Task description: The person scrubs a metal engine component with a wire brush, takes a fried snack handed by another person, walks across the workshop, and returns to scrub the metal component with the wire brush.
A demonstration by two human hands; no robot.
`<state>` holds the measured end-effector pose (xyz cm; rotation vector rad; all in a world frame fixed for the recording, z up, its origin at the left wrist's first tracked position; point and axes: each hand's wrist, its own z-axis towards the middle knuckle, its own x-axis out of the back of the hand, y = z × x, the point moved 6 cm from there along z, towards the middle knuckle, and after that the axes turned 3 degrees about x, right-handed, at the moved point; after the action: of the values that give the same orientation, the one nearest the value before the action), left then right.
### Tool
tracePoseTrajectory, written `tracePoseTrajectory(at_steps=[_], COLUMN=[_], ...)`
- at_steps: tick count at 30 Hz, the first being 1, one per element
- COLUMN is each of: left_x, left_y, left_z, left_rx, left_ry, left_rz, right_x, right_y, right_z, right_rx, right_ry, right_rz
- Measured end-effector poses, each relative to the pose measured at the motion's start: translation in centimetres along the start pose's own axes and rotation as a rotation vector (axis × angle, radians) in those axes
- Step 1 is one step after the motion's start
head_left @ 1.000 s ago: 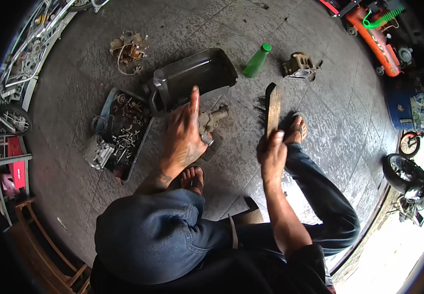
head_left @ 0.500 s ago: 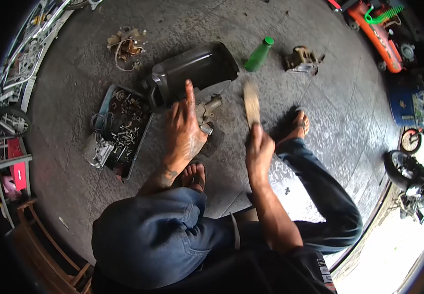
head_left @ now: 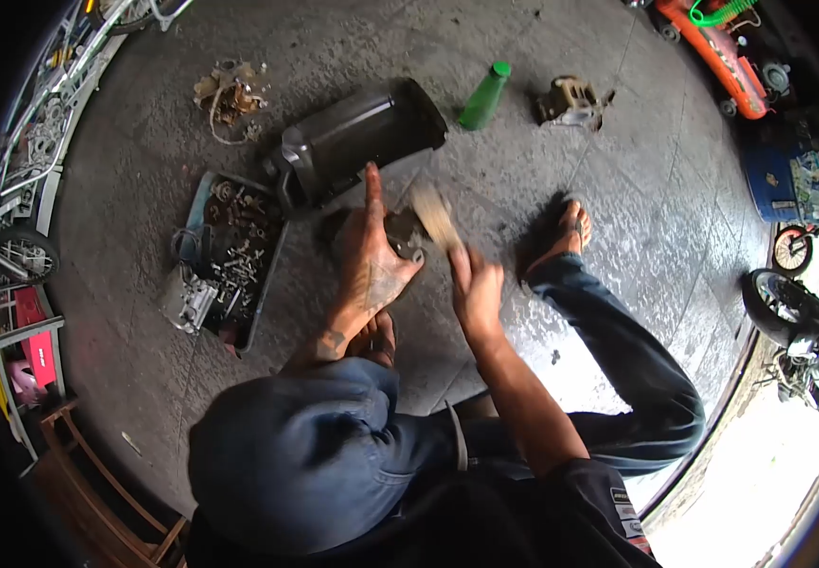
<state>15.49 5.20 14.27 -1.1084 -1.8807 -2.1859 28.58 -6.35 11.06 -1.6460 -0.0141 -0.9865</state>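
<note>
the right hand [head_left: 479, 295] is closed around the near end of a brush [head_left: 436, 218], its wooden body slanting to the far left. the brush is blurred, and its far end is at the right side of a metal part [head_left: 404, 230]; whether the two touch, i cannot tell. the left hand [head_left: 370, 268] is clamped on that part, the index finger pointing straight out and the thumb spread to the right; the other fingers are mostly hidden. the part is between the two hands, above the floor [head_left: 637, 204].

just beyond the left hand lies a black cover [head_left: 357, 142], its hollow side up. left of it, a tray [head_left: 271, 289] holds bolts [head_left: 237, 270], springs and other small pieces, with a silver casting [head_left: 188, 299] at its near left corner. a dirty casting [head_left: 230, 97] with a thin hose lies on the floor farther off, to the left of the cover. to the right of the cover a green bottle [head_left: 484, 97] stands upright, and farther right is an engine block [head_left: 572, 102]. a red compressor [head_left: 717, 62] is at the far right, with a blue drum [head_left: 769, 180] nearer, and a motorcycle [head_left: 788, 317] nearer still.
</note>
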Motion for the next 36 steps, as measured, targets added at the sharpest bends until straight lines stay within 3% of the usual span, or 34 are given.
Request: tracePoseTrajectory(at_steps=[2, 5, 8, 10, 11, 14, 19, 20, 21, 23, 24, 26, 27, 28, 30, 33, 34, 35, 36], left_x=[0.4, 0.6, 0.9, 0.8, 1.1, 0.4, -0.1, 0.2, 0.7, 0.8, 0.4, 0.2, 0.3, 0.6, 1.3, 2.1, 2.1, 2.3, 2.9], left_y=[-2.4, -2.6, -0.6, 0.6, 0.6, -0.4, 0.4, 0.5, 0.8, 0.2, -0.1, -0.1, -0.1, 0.6, 2.2, 0.5, -0.3, 0.0, 1.2], left_z=[0.7, 0.9, 0.9, 0.5, 0.5, -0.4, -0.7, -0.5, -0.2, -0.2, -0.6, -0.8, -0.4, -0.2, 0.1, -0.1, 0.1, 0.0, 0.1], left_rx=[0.078, 0.06, 0.116, -0.025, 0.002, -0.117, -0.067, -0.075, -0.163, -0.129, -0.266, -0.168, -0.238, -0.144, -0.247, -0.157, -0.042, -0.079, -0.108], left_ry=[-0.014, -0.026, -0.099, -0.118, -0.1, 0.025, 0.028, 0.036, 0.072, 0.088, 0.155, 0.132, 0.189, 0.111, 0.176, 0.175, 0.16, 0.175, 0.204], left_rz=[-0.098, -0.104, -0.146, -0.136, -0.173, 0.06, 0.015, 0.018, 0.058, 0.099, 0.163, 0.141, 0.125, 0.124, 0.083, 0.151, -0.111, -0.03, 0.051], right_x=[0.0, 1.2, 3.0, 1.6, 0.7, 1.4, 2.2, 0.8, 0.2, 0.8, 1.3, 2.6, 3.1, 3.4, 1.2, 2.6, 3.3, 4.2, 4.5], right_y=[4.9, 5.4, -3.1, -4.7, -3.0, 0.5, -5.5, -4.6, -2.8, -1.2, -0.8, -2.1, -3.5, -5.9, -3.7, 1.8, 2.2, 2.6, 1.1], right_z=[-2.7, -2.4, 1.7, 2.1, 1.5, -0.7, 1.4, 1.1, 0.0, -1.1, -0.9, 0.2, 1.0, 1.4, 0.9, -0.2, -0.8, -1.0, -0.5], right_rx=[-0.161, -0.181, -0.05, -0.061, -0.009, -0.065, -0.221, -0.056, -0.075, -0.101, 0.03, -0.189, -0.102, -0.102, 0.036, -0.076, -0.145, -0.234, -0.176], right_ry=[-0.009, 0.099, 0.123, -0.058, -0.105, -0.076, -0.093, -0.097, -0.066, -0.051, 0.017, -0.128, -0.035, -0.01, -0.058, -0.057, -0.092, -0.085, 0.004], right_rz=[-0.106, 0.079, 0.272, 0.182, 0.018, -0.064, 0.105, -0.044, -0.012, -0.019, -0.015, -0.045, 0.042, 0.12, -0.043, -0.128, -0.227, -0.138, 0.005])
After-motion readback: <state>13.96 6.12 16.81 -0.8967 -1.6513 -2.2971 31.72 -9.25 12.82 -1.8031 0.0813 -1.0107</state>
